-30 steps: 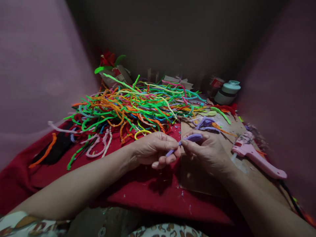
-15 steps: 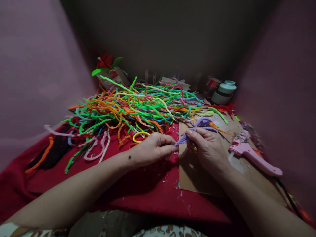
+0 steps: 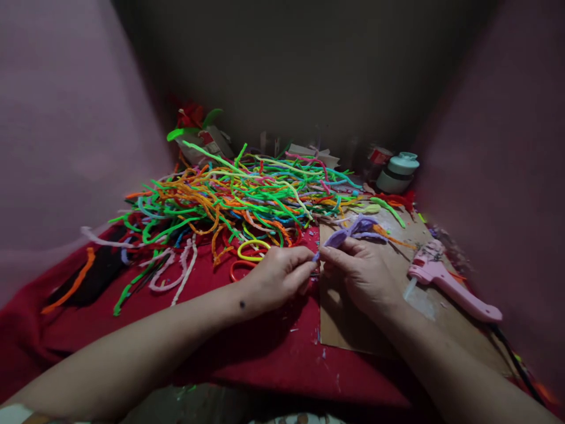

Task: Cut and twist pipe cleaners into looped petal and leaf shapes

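A purple fuzzy pipe cleaner piece (image 3: 338,237), flattened and bent, stretches between my two hands. My left hand (image 3: 282,274) pinches its thin left tip between thumb and fingers. Close beside it, my right hand (image 3: 364,274) is closed on the same piece with thumb and forefinger. The piece's far part loops to the right, above a sheet of cardboard (image 3: 353,327), near an orange pipe cleaner (image 3: 392,237). Scissors with a yellow and a red handle loop (image 3: 251,250) lie just behind my left hand, their blades mostly hidden.
A big tangle of coloured pipe cleaners (image 3: 229,194) covers the back of the red cloth (image 3: 265,368). At right a pink hot glue gun (image 3: 454,282) rests on the cardboard, its cable trailing off. Behind stand a teal-lidded bottle (image 3: 398,172) and a red flower (image 3: 190,116).
My right hand has shifted its grip left along the purple piece, closer to my left fingertips. My left hand has moved slightly right, and more of the scissors' handles shows.
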Demonstrator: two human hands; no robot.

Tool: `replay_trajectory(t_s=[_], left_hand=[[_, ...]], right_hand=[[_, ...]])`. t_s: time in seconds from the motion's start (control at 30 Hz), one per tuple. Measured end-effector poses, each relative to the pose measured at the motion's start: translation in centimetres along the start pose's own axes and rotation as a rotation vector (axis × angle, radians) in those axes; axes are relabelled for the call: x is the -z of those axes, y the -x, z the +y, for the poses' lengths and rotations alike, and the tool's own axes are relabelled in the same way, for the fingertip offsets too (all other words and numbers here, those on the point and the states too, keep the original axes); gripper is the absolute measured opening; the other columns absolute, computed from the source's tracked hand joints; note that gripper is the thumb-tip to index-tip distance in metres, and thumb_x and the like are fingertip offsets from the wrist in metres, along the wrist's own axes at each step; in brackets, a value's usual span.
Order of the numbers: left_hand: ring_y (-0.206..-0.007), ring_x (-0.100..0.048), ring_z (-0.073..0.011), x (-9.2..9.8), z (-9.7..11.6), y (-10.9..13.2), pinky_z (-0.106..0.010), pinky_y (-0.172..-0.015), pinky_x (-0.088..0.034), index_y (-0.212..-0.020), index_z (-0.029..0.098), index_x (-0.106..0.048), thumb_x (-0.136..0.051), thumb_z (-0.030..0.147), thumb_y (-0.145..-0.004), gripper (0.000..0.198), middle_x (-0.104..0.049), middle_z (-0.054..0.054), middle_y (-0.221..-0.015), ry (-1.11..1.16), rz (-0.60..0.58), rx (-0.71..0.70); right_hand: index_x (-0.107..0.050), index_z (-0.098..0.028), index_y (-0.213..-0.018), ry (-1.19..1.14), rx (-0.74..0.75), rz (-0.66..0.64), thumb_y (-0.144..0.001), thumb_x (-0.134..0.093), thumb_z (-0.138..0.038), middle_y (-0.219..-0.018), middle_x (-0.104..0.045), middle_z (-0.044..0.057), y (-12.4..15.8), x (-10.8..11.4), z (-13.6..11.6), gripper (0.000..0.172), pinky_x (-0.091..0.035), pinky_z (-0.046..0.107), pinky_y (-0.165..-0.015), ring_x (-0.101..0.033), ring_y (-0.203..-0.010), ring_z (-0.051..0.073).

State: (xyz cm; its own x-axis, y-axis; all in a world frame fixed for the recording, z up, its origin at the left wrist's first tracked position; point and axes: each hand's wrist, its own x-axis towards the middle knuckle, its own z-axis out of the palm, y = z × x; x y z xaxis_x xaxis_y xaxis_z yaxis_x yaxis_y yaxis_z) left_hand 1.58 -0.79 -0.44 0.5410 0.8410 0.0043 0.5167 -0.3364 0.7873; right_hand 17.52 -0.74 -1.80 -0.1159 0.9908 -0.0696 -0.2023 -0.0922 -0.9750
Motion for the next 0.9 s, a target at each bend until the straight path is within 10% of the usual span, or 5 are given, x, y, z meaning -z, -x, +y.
replay_trajectory(t_s=[0.1, 0.23, 0.43, 0.9], left_hand=[[-0.052, -0.048, -0.0104, -0.1, -0.6, 0.3, -0.020, -0.048, -0.034, -0.089, 0.014, -0.053, -0.043, 0.033, -0.085, 0.022, -0.054, 0.000, -0.060, -0.366, 0.156, -0.211], [-0.052, -0.047, -0.0077, 1.6, 0.3, 0.2, -0.018, -0.050, -0.036, -0.083, 0.015, -0.055, -0.054, 0.040, -0.080, 0.026, -0.056, 0.002, -0.062, -0.226, 0.312, -0.132], [-0.062, -0.050, -0.0084, 1.7, 1.5, -0.5, -0.018, -0.058, -0.041, -0.078, 0.012, -0.059, -0.057, 0.026, -0.075, 0.014, -0.056, 0.001, -0.068, 0.297, 0.205, 0.002], [-0.060, -0.052, -0.0092, 1.0, 0.3, -0.4, -0.019, -0.058, -0.041, -0.072, 0.013, -0.061, -0.053, 0.025, -0.080, 0.017, -0.057, 0.000, -0.065, 0.072, 0.318, -0.082]], right_hand=[[-0.059, -0.015, -0.070, 0.049, 0.042, 0.018, -0.070, -0.066, -0.033, -0.062, -0.057, -0.002, 0.2, -0.2, -0.1, 0.019, -0.036, 0.021, -0.051, -0.046, -0.053, 0.009], [-0.056, -0.014, -0.067, 0.046, -0.022, -0.046, -0.070, -0.065, -0.030, -0.053, -0.051, -0.004, 0.4, -0.5, -0.4, 0.018, -0.029, 0.019, -0.044, -0.039, -0.045, 0.006], [-0.056, -0.014, -0.067, -0.024, -0.137, -0.189, -0.067, -0.067, -0.030, -0.050, -0.047, -0.006, 0.8, -1.2, 0.5, 0.019, -0.026, 0.019, -0.040, -0.036, -0.041, 0.004], [-0.049, -0.016, -0.051, 0.012, -0.201, -0.155, -0.064, -0.065, -0.026, -0.036, -0.044, -0.007, 0.4, -1.2, 1.2, 0.023, -0.018, 0.019, -0.032, -0.032, -0.029, 0.004]])
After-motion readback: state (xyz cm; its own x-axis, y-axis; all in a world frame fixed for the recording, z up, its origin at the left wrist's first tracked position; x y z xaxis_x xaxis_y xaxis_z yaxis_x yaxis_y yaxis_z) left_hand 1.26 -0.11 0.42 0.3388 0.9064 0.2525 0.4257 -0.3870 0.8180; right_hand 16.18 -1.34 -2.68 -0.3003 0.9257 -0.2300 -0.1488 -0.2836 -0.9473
